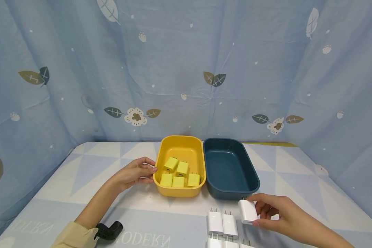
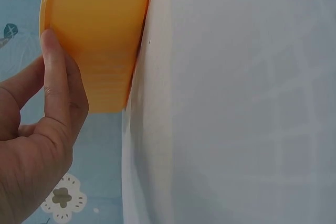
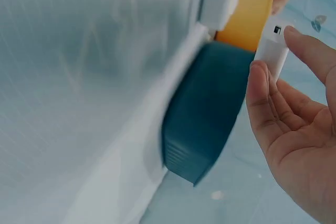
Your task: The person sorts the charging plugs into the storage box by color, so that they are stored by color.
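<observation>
My left hand [image 1: 136, 174] touches the left side of a yellow bin [image 1: 159, 153], with a fingertip at its rim. Several yellow plug adapters [image 1: 182, 168] lie inside that bin. My right hand [image 1: 280, 213] pinches a white plug adapter [image 1: 247, 212] between thumb and fingers, prongs pointing away from me. It is held just in front of a dark blue bin [image 1: 230, 165], to the right of the other white adapters [image 1: 215, 222]. In the right wrist view, the port end of the held adapter [image 3: 273, 48] shows.
The two bins stand side by side near the table's back. Several white adapters are lined up in rows at the front, some cut off by the frame edge. A black curved object [image 1: 109, 230] lies beside the left sleeve. A patterned curtain [image 1: 186, 69] hangs behind.
</observation>
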A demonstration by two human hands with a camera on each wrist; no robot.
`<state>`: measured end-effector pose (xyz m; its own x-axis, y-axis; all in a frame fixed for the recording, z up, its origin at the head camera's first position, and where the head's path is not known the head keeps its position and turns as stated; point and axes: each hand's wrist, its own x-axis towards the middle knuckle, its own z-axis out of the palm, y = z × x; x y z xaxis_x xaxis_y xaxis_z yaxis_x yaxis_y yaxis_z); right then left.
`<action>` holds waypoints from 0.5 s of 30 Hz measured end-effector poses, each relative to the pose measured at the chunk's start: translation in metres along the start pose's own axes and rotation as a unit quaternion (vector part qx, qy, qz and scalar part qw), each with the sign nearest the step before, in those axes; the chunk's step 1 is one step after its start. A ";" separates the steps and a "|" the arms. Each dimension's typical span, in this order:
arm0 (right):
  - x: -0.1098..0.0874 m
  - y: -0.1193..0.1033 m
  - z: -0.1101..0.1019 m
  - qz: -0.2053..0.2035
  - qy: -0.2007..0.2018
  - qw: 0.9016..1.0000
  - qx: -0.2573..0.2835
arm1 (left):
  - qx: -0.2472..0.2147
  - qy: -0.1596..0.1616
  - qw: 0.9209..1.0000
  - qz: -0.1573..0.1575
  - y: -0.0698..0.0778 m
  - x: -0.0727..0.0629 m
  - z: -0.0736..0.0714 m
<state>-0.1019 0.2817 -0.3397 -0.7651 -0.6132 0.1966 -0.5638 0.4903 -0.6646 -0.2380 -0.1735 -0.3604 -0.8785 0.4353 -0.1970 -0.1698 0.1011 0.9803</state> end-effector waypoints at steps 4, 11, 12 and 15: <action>0.007 -0.004 -0.008 -0.011 0.017 1.000 -0.019 | 0.000 -0.002 1.000 0.001 0.000 0.000 0.000; 0.024 -0.006 -0.015 -0.015 0.038 0.999 -0.022 | 0.001 0.001 1.000 -0.001 0.000 0.001 0.000; 0.027 -0.005 -0.015 -0.010 0.040 0.999 -0.024 | 0.002 0.003 1.000 -0.002 0.000 0.001 0.000; 0.033 -0.003 -0.016 0.004 0.045 0.999 -0.031 | 0.002 0.005 1.000 -0.002 0.000 0.001 0.000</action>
<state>-0.1301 0.2695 -0.3198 -0.7933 -0.5521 0.2568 -0.5729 0.5340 -0.6218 -0.2388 -0.1728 -0.3605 -0.8825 0.4257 -0.1999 -0.1707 0.1062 0.9796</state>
